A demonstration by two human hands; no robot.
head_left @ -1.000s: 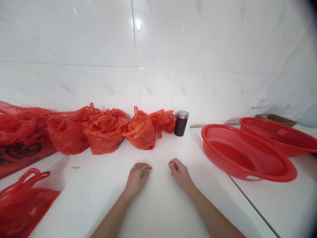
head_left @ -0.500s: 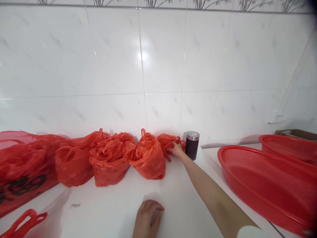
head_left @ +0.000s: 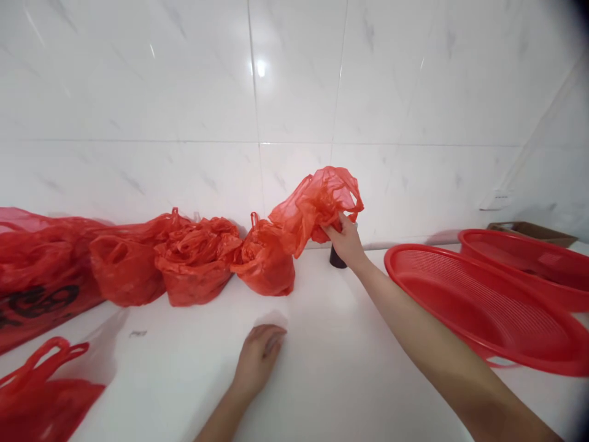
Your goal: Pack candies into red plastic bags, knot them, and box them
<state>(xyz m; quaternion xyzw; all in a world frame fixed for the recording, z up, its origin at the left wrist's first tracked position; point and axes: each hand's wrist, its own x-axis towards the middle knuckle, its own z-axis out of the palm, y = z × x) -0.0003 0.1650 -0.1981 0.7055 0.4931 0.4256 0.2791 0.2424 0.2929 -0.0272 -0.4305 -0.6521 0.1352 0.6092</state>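
Observation:
My right hand [head_left: 346, 240] pinches a thin red plastic bag [head_left: 317, 205], which hangs crumpled in the air near the tiled wall. Its lower left part overlaps the nearest filled red bag [head_left: 267, 264] on the table. Partly hidden behind my right hand stands a dark cup [head_left: 337, 258]. My left hand [head_left: 261, 353] rests on the white table with its fingers curled inward; whether anything lies inside them is hidden.
Several filled red bags, one with dark markings [head_left: 43, 301], line the wall to the left. Another red bag [head_left: 50, 393] lies at the front left. Red plastic baskets [head_left: 460, 307] stand at the right, with a brown box [head_left: 534, 231] behind.
My right hand has lifted the red bag off the table beside the cup, and the bag has spread out. My left hand stays curled on the table. The view has tilted down.

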